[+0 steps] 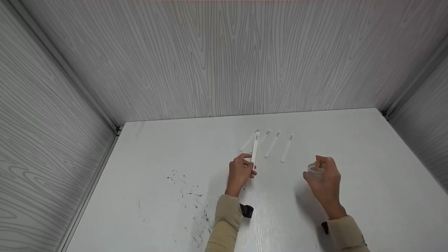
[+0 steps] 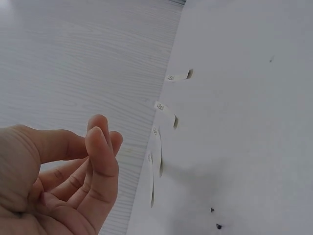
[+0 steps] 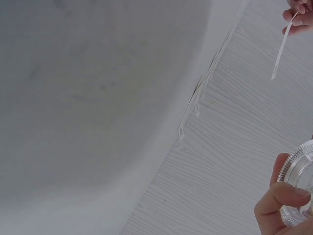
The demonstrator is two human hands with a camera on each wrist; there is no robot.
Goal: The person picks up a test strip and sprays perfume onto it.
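Note:
My left hand (image 1: 241,171) pinches one end of a white paper test strip (image 1: 255,148) between thumb and fingers; the strip points away from me, its printed end farthest. The left wrist view shows the hand (image 2: 83,181), but the strip cannot be made out there. In the right wrist view the strip (image 3: 281,51) hangs from the left hand's fingers. My right hand (image 1: 325,182) grips a small clear bottle with a gold-coloured spray top (image 1: 318,163), held above the table. Ribbed clear glass of the bottle (image 3: 296,186) shows between the right fingers; its lower part is hidden.
Several similar strips lie fanned out on the white table (image 1: 157,147) beyond the hands, including a rightmost strip (image 1: 287,148). Dark marks (image 1: 196,206) spot the table left of the left forearm. Wood-patterned panels (image 1: 227,63) stand behind and at both sides.

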